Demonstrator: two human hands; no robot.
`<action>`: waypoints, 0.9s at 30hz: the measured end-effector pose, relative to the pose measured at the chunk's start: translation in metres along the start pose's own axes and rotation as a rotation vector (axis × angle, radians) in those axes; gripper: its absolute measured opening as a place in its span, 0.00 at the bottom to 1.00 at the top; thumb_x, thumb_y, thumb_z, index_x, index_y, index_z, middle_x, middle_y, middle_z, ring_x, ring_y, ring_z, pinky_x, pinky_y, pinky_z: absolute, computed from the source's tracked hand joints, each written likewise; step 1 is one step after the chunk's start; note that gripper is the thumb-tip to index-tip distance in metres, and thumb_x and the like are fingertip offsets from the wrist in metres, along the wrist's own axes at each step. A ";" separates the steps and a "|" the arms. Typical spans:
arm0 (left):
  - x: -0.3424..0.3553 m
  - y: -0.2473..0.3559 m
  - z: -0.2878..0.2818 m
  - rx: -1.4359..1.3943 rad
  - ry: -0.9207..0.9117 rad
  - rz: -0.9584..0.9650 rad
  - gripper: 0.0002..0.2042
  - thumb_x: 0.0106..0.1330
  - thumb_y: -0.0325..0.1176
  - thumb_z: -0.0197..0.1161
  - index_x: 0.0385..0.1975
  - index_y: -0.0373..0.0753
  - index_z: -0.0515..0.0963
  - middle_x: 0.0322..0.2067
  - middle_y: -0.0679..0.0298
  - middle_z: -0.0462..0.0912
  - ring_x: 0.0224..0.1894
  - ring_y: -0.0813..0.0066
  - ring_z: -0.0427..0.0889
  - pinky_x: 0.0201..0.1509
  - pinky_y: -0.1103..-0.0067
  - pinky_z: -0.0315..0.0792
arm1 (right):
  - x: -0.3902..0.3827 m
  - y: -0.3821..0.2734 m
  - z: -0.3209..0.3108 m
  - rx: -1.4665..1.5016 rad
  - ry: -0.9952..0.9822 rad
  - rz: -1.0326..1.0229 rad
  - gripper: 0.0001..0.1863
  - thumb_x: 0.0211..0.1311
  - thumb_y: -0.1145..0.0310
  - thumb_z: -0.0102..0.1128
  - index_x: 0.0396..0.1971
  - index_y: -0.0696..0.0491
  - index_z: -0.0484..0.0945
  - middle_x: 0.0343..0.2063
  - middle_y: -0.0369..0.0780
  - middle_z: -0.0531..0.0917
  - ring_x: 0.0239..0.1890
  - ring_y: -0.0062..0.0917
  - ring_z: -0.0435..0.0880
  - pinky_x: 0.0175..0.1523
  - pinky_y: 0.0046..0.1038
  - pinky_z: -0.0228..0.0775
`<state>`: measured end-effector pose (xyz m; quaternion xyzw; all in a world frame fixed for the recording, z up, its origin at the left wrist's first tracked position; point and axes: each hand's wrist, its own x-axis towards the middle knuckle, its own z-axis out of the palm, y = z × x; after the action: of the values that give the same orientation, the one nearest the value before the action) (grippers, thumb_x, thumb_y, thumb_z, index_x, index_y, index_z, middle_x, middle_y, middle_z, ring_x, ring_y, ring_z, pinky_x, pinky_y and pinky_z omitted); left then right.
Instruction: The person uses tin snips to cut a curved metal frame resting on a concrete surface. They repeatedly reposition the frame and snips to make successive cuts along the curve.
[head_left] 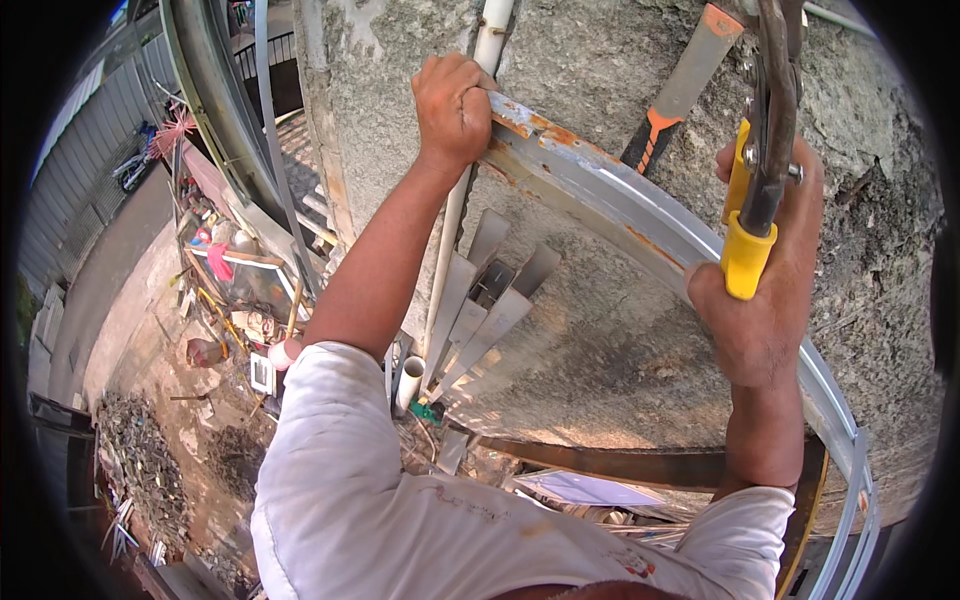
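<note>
I have the left hand up at twelve o'clock, clamped over the rust-streaked end of a long grey metal bar, which crosses a rough grey concrete surface from there toward four o'clock. The right hand, well apart from the left, sits at three o'clock with its fingers wrapped round a dark metal hand tool with yellow grips, right in front of the bar. That tool's working end runs toward the upper edge of my view, so I can't tell whether it bites on anything.

What worries me most is the bar's balance: should the left hand slip on the flaking rust, I'd expect that end to drop or swing, since I can't confirm what else supports it. A raw edge could cut the bare fingers, as I see no gloves. Between one and two o'clock, a flat grey tool with an orange-and-black handle lies close enough to be knocked loose by a jerk of the bar. Anything falling could hit the white upright pipe or the grey metal strips near the centre.
</note>
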<state>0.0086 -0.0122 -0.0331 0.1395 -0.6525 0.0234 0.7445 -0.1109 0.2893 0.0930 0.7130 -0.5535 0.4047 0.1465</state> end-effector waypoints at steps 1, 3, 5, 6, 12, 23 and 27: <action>0.000 0.002 0.003 -0.013 0.013 -0.001 0.07 0.53 0.27 0.50 0.18 0.42 0.75 0.25 0.63 0.74 0.32 0.61 0.69 0.40 0.68 0.62 | -0.018 -0.009 -0.003 0.122 -0.086 0.088 0.50 0.36 0.81 0.57 0.69 0.51 0.59 0.53 0.42 0.69 0.57 0.31 0.71 0.68 0.35 0.58; 0.000 0.006 0.006 -0.023 0.035 -0.001 0.07 0.53 0.27 0.50 0.18 0.42 0.75 0.24 0.63 0.74 0.31 0.61 0.69 0.40 0.67 0.62 | -0.058 -0.020 -0.002 0.367 -0.218 0.308 0.50 0.36 0.81 0.55 0.70 0.54 0.56 0.52 0.41 0.68 0.56 0.28 0.70 0.67 0.32 0.58; -0.001 0.007 0.010 -0.028 0.049 -0.002 0.07 0.53 0.27 0.50 0.18 0.42 0.75 0.24 0.63 0.73 0.31 0.61 0.69 0.39 0.67 0.62 | -0.100 -0.022 0.005 0.603 -0.302 0.571 0.49 0.39 0.81 0.56 0.70 0.54 0.54 0.52 0.40 0.68 0.55 0.25 0.68 0.66 0.30 0.58; -0.001 0.008 0.013 -0.030 0.055 -0.001 0.07 0.53 0.27 0.50 0.18 0.42 0.75 0.24 0.63 0.73 0.31 0.61 0.69 0.39 0.66 0.62 | -0.116 -0.019 0.012 0.674 -0.303 0.677 0.48 0.40 0.81 0.57 0.70 0.53 0.55 0.51 0.39 0.68 0.55 0.24 0.68 0.64 0.29 0.60; 0.000 0.009 0.007 -0.007 0.007 0.000 0.10 0.56 0.26 0.47 0.21 0.40 0.77 0.26 0.60 0.76 0.32 0.61 0.69 0.41 0.68 0.63 | -0.157 0.011 0.046 0.800 -0.456 0.923 0.44 0.42 0.83 0.58 0.66 0.51 0.60 0.48 0.38 0.70 0.51 0.22 0.69 0.58 0.26 0.64; -0.001 0.005 0.009 -0.048 0.043 0.009 0.08 0.54 0.27 0.49 0.19 0.41 0.76 0.24 0.62 0.75 0.30 0.61 0.69 0.39 0.67 0.63 | -0.106 0.019 0.072 0.880 -0.509 1.007 0.37 0.43 0.82 0.58 0.60 0.52 0.63 0.48 0.39 0.68 0.49 0.24 0.68 0.50 0.26 0.68; -0.001 0.002 0.012 -0.080 0.070 0.020 0.07 0.54 0.27 0.51 0.18 0.41 0.75 0.23 0.62 0.73 0.29 0.61 0.68 0.37 0.66 0.62 | -0.107 0.028 0.080 0.855 -0.476 0.956 0.37 0.42 0.81 0.59 0.59 0.52 0.64 0.46 0.38 0.69 0.49 0.24 0.69 0.51 0.26 0.68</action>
<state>-0.0032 -0.0133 -0.0329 0.1022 -0.6277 0.0098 0.7716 -0.1095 0.2987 -0.0436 0.4549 -0.6163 0.4400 -0.4686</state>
